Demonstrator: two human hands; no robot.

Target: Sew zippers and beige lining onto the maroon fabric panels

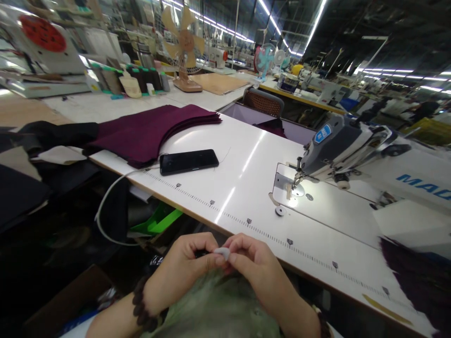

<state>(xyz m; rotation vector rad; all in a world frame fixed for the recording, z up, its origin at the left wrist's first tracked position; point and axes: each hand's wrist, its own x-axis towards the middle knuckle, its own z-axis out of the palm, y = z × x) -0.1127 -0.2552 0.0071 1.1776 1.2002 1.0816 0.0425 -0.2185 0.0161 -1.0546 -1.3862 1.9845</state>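
My left hand (183,267) and my right hand (252,263) meet below the front edge of the white sewing table (246,188), fingers curled and pinched together. Between the fingertips is a small white piece (222,253); I cannot make out what it is. Both hands hover over my lap, above a greenish garment (218,310). A dark beaded bracelet (141,310) circles my left wrist. The sewing machine (338,150) stands to the right on the table, its needle area lit.
A black phone (188,161) lies on the table beside a stack of maroon fabric pieces (151,129). More dark maroon fabric (419,277) lies at the right edge. A white cable (105,202) hangs off the table. Fans, thread cones and other workstations fill the background.
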